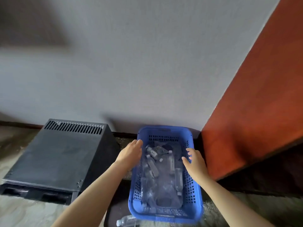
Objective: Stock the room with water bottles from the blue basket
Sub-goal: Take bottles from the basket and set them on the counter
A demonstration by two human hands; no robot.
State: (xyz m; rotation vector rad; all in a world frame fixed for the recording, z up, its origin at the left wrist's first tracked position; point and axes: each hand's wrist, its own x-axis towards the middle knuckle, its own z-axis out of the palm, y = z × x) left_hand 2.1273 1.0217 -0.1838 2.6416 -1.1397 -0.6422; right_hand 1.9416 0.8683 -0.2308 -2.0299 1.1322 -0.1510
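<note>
The blue perforated plastic basket (165, 213) of clear water bottles (178, 179) is being flanked by the left hand (130, 154) and right hand (194, 163), both spread wide and empty, seemingly for lifting

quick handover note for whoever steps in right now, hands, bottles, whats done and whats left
Left hand: open, at the left rim of the blue basket, no grip on anything.
Right hand: open, fingers spread at the right rim, empty.
Water bottles: a pile lying inside the basket on the floor; one loose bottle lies on the floor by its near left corner.
Black appliance sits left of the basket.
Done: nothing visibly stocked.
Left: lift bottles out and place them.
</note>
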